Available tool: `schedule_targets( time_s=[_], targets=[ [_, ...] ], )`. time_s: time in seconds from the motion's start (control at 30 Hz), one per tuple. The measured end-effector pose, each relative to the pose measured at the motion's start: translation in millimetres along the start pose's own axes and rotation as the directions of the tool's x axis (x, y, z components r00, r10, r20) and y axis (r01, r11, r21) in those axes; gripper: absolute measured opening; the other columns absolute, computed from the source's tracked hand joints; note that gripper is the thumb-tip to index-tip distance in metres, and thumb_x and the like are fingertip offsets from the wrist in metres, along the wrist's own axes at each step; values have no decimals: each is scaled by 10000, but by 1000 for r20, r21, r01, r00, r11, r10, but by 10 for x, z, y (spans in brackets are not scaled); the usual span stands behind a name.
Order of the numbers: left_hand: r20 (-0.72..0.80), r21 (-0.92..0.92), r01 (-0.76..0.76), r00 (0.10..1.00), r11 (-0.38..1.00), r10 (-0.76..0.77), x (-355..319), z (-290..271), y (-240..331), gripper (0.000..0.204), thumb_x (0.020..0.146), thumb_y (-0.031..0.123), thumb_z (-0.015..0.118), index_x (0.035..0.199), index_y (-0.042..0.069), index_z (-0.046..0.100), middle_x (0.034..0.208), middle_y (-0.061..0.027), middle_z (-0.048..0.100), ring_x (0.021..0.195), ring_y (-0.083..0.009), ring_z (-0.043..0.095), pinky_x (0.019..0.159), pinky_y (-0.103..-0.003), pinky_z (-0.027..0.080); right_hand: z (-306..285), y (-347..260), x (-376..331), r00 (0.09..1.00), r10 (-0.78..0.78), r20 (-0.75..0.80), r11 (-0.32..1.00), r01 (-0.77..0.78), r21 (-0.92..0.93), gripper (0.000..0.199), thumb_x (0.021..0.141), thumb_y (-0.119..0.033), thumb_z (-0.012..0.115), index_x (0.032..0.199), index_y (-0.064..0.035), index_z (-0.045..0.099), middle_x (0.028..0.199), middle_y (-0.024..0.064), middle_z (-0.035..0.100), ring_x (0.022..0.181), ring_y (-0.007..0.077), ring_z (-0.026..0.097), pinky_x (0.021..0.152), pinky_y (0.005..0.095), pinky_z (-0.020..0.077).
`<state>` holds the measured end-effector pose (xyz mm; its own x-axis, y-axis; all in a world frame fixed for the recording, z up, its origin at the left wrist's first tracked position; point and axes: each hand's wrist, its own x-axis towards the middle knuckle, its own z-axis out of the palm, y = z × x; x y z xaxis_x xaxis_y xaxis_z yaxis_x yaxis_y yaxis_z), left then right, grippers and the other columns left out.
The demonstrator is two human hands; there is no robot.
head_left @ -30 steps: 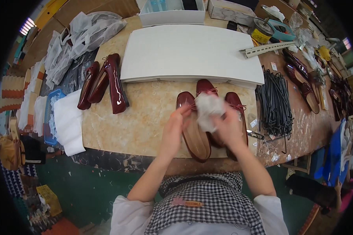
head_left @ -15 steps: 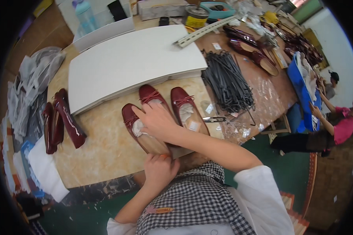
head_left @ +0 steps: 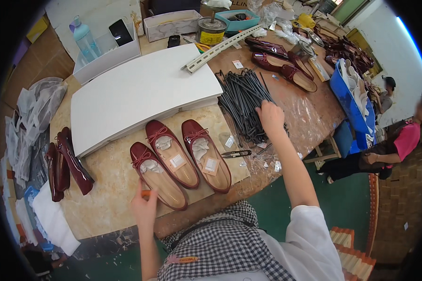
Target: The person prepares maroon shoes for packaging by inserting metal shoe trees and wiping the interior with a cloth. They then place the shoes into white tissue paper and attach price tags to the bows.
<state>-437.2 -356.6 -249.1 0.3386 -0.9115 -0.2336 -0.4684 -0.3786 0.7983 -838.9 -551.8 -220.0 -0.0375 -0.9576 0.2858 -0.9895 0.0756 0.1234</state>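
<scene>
Cluttered shoe bench point(head_left: 103, 206): right hand point(head_left: 270, 117) has left the shoes, now fingers curled into the pile of black sticks point(head_left: 244, 100). Left hand point(head_left: 144, 206) pinches a small orange piece beside the nearest red shoe point(head_left: 157, 175); paper stuffing is in, so sticks look next.

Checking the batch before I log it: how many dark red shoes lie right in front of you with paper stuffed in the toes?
3, side by side on the table: left shoe by the left hand, middle shoe, right shoe. More shoes lie at the table's left and far right.
</scene>
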Motion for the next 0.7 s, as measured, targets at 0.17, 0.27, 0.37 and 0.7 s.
schedule_targets(
  time_s=[0.17,0.27,0.37,0.7],
  targets=[
    [-50,-441,-44,998,896,25,7,10,-245,580,848,190,574,1362,-36,427,978,-123,643,783,-188,617,729,-311,506,-114,4,97,999,11,45,986,-18,163,223,812,-244,659,758,-27,645,773,193,661,733,373,654,664,447,529],
    [-3,-825,37,998,564,-69,-22,-20,-272,584,875,274,504,1346,-58,411,1137,-168,604,886,-226,630,792,-346,528,-232,122,25,997,70,41,978,-76,194,192,789,-210,657,731,-27,663,749,216,650,746,401,645,677,471,521],
    [363,-869,392,920,303,-151,13,52,-121,646,880,424,457,1322,-46,416,1226,-210,560,969,-313,625,832,-431,536,-297,76,14,999,37,-3,974,-35,224,156,792,-189,641,789,-34,649,719,188,651,710,384,642,642,457,511],
    [74,-907,95,995,410,-67,211,104,499,602,972,496,286,1340,39,420,1280,-135,546,1159,-243,547,977,-376,444,-1455,-1627,-1071,842,-473,258,344,-93,934,370,844,-104,644,1210,-68,603,537,97,486,464,114,443,473,287,377]
  ],
)
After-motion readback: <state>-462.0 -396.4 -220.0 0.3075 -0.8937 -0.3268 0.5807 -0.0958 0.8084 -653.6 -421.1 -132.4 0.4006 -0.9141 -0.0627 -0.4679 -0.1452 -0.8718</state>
